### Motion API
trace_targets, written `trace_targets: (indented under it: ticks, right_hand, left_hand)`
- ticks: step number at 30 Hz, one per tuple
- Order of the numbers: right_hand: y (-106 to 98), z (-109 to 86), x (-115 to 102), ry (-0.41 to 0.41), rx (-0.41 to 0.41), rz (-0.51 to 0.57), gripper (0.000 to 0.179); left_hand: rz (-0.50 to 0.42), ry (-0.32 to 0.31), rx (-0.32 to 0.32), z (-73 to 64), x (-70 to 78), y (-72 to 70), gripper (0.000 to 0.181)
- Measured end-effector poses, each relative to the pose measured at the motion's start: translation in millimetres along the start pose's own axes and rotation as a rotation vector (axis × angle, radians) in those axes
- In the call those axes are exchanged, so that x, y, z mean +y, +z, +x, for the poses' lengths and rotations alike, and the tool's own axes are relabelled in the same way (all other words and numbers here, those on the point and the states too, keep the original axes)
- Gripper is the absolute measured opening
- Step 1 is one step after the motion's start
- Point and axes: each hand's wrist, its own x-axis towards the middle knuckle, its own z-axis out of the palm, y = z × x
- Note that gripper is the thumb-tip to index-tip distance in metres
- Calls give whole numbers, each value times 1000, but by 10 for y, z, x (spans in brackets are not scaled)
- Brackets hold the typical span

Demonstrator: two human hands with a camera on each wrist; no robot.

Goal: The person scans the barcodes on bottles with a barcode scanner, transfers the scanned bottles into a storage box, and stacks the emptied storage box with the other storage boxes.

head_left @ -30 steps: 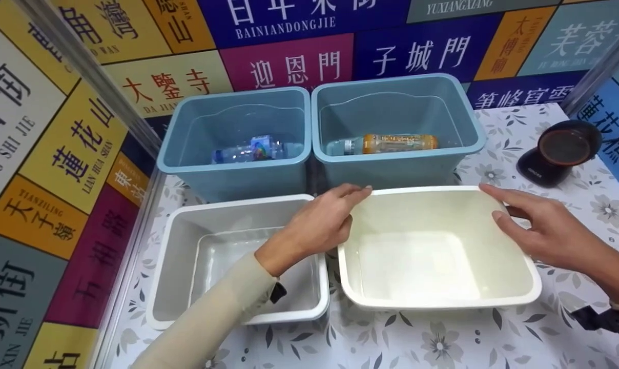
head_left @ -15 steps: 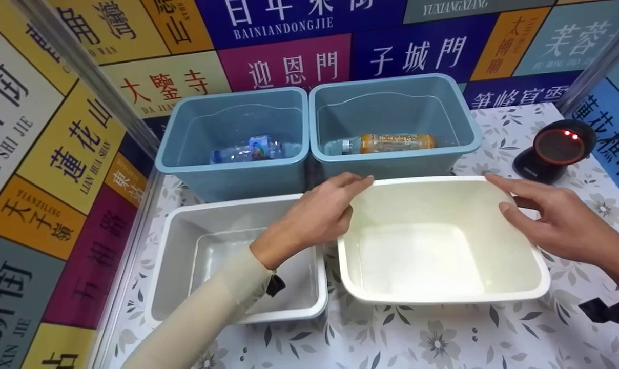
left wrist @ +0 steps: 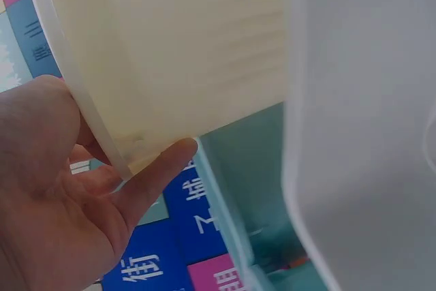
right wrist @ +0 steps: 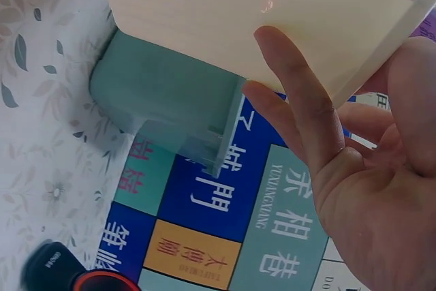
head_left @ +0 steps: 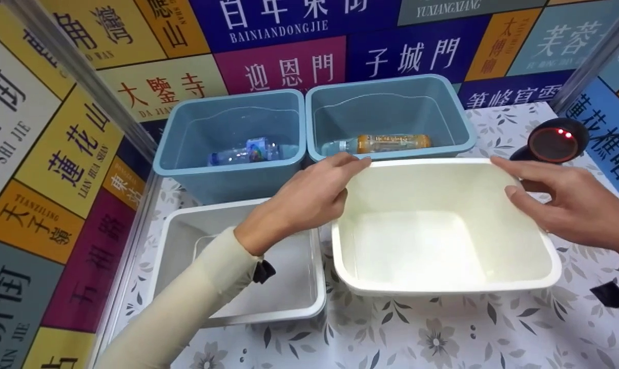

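Both hands hold a cream plastic bin (head_left: 427, 187) up by its far corners, its opening tipped toward me and its inside bare. At the left corner my left hand (head_left: 302, 192) grips the rim, and in the left wrist view a fingertip (left wrist: 182, 149) presses the bin's wall. My right hand (head_left: 578, 200) holds the right corner. Two of its fingers (right wrist: 300, 93) lie stretched along the outer wall in the right wrist view. The bin overlaps the front of the right blue bin (head_left: 445, 151) in the head view.
A white-rimmed grey bin (head_left: 317, 287) stands under my left forearm. The left blue bin (head_left: 227, 179) holds a clear bottle (head_left: 245, 154), the right one an orange-labelled bottle (head_left: 391, 143). A black scanner-like device (head_left: 556, 141) stands at right. Printed panels (head_left: 294, 66) enclose the table (head_left: 391, 338).
Both hands have raised the cream bin and shifted it slightly right; it looks larger and tilts more. Red lights have come on in the black device. The other bins stay put.
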Motion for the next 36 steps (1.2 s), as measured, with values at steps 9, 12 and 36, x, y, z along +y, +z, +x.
trace_targets:
  ticks: [9,12,36]
  right_hand:
    - [-179,92,-139,18,49,-44,58]
    - [-224,137,-191,16,54,-52,56]
    - [-424,348,-434,-14,58,-58,57]
  left_hand:
    - [13,-4,-1,9,45,-295,62]
    - [21,2,1,0,41,-378,63]
    - [-59,-87,-1,-68,54,-804,67]
